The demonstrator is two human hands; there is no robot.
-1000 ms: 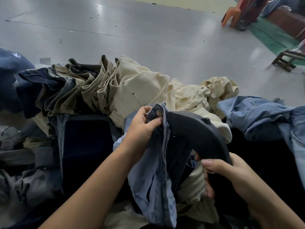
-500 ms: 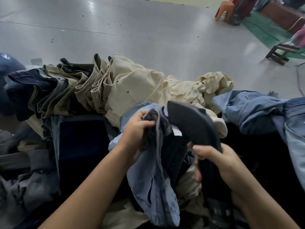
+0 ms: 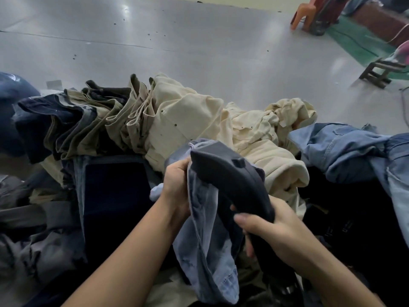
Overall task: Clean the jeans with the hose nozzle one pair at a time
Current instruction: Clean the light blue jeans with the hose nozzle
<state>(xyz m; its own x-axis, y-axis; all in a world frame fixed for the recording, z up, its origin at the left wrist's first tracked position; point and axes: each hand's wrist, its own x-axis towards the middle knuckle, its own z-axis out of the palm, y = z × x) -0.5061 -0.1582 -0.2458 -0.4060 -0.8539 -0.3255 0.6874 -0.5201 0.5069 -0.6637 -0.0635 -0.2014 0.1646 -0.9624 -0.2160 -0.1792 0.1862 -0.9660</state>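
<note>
Head view showed the left hand (image 3: 177,187) pinching the light blue jeans (image 3: 205,235) beside the dark hose nozzle (image 3: 230,185) gripped by the right hand (image 3: 272,231), so loose denim could probably slip, or neighbouring cream trousers (image 3: 199,120) get sprayed.

My left hand (image 3: 177,187) and right hand (image 3: 272,227) are bare, no gloves or rings showing, and both forearms are unsleeved.

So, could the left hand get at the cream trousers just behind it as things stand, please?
Probably not yet: the left hand grips the light blue jeans. The cream trousers lie uncovered just beyond.
</note>
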